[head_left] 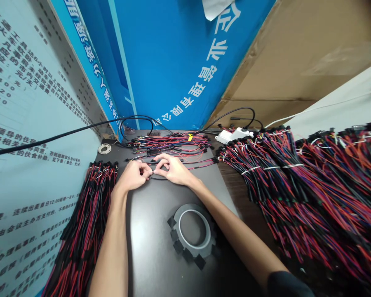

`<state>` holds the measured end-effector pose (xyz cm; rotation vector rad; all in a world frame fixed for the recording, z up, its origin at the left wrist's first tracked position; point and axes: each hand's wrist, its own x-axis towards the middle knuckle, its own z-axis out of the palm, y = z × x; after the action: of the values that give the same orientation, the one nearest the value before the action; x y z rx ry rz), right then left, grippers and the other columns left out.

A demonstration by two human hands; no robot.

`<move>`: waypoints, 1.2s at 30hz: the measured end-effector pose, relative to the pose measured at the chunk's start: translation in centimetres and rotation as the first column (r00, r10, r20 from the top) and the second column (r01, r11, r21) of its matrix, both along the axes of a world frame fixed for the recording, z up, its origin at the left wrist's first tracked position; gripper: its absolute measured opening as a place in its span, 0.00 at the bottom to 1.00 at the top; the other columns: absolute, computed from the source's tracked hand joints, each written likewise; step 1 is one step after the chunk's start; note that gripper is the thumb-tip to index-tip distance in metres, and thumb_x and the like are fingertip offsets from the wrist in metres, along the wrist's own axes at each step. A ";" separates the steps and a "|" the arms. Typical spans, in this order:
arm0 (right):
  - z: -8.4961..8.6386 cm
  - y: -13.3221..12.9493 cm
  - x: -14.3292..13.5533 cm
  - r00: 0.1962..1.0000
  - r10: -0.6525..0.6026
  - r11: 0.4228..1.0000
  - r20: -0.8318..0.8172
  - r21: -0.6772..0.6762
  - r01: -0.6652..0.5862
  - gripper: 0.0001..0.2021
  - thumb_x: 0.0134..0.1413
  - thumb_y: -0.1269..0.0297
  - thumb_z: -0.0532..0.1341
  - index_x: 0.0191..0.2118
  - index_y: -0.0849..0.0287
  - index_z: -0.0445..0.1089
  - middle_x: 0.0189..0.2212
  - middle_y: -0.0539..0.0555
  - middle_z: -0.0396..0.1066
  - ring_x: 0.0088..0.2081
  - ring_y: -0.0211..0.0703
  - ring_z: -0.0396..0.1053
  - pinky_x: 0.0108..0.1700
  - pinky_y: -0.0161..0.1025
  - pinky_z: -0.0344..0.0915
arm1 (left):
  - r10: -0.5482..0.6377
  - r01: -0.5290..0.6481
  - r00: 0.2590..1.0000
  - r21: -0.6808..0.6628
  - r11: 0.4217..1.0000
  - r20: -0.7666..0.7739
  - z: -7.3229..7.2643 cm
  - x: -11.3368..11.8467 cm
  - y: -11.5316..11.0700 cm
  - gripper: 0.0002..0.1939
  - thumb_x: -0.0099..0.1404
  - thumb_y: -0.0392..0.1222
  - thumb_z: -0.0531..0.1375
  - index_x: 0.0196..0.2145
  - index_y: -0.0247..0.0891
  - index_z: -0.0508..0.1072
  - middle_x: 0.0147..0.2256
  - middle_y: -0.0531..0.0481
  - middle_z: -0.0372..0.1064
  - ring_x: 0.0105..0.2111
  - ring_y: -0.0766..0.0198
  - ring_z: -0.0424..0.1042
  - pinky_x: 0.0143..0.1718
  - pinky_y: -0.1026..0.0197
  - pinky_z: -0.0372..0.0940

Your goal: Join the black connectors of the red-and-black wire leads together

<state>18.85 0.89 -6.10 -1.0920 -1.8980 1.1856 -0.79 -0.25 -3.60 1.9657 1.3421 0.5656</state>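
"One cable [158, 178], double pinch?"

"Yeah, left hand [135, 174] and right hand [171, 170] seem to grip it between them over the desk [148, 225], probably for control. Tape [195, 251] sits close, likely for reach."

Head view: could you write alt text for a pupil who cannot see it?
The person's left hand and right hand, close together, pinch at a thin dark cable over a dark tabletop. A tape roll edged with dark pieces lies nearer the viewer; bundles of red and black wires lie on both sides.
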 end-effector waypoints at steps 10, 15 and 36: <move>1.9 0.7 1.3 0.986 0.162 0.985 0.042 -0.073 -0.158 0.13 0.58 0.58 0.60 0.39 0.64 0.74 0.35 0.55 0.74 0.34 0.36 0.67 0.37 0.33 0.62 | -0.034 0.035 0.999 0.018 0.999 -0.014 0.1 0.0 0.0 0.09 0.51 0.33 0.54 0.18 0.37 0.71 0.20 0.50 0.71 0.28 0.61 0.68 0.33 0.60 0.61; 2.5 0.6 0.8 0.964 0.183 0.980 0.195 -0.117 -0.162 0.11 0.56 0.63 0.61 0.39 0.66 0.75 0.31 0.55 0.75 0.31 0.36 0.67 0.34 0.32 0.61 | -0.010 0.010 1.000 0.039 0.999 0.019 0.0 0.1 0.0 0.08 0.52 0.35 0.57 0.20 0.36 0.74 0.20 0.51 0.70 0.26 0.61 0.68 0.33 0.60 0.62; 2.7 0.7 -0.3 0.961 0.121 0.991 0.248 -0.092 -0.101 0.07 0.53 0.69 0.61 0.37 0.65 0.74 0.29 0.54 0.76 0.29 0.36 0.71 0.33 0.30 0.62 | -0.043 0.042 0.999 0.030 0.999 0.026 0.3 0.2 0.0 0.09 0.50 0.35 0.54 0.15 0.38 0.66 0.17 0.52 0.64 0.26 0.62 0.63 0.31 0.60 0.58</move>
<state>18.52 1.58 -3.45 -1.2433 -2.1466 1.2399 -0.60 -0.28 -3.30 1.9994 1.2793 0.5923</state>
